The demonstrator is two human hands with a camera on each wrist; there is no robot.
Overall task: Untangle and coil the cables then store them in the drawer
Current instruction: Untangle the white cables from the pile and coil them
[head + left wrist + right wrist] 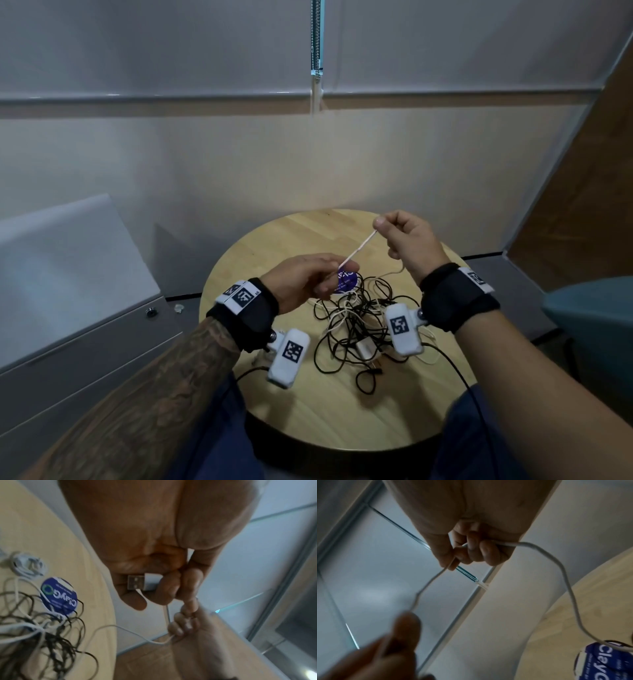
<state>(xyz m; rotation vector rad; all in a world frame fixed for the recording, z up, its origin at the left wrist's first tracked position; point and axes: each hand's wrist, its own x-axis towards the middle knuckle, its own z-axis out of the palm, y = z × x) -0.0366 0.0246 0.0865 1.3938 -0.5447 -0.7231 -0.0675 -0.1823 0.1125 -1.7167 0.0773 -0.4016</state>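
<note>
Forearms fill the lower part of the head view, and above them both hands work one white cable [358,250] over the round wooden table [291,404]. At frame centre the left hand [301,284] curls its fingers round the cable's USB plug [144,581], which the left wrist view shows tucked against the palm. Up and to the right, the right hand [404,240] pinches the same cable between thumb and forefinger, so a short stretch runs taut between the two hands. Beyond that pinch the cable sags down, slack, into the tangle of black and white cables [356,329] lying mid-table beside a round blue sticker [346,282]. A small white coil [28,565] lies apart in the left of the left wrist view. These cords look light, thin and limp; they will likely snag on one another rather than slide, so holding by the stiff plug and feeding through the fingers seems the safest way. Bare wood shows in the lower part of the table, near its front edge, for coiling. At the left of the frame stands a grey drawer unit [78,329], its fronts closed, close beside the table's edge.
</note>
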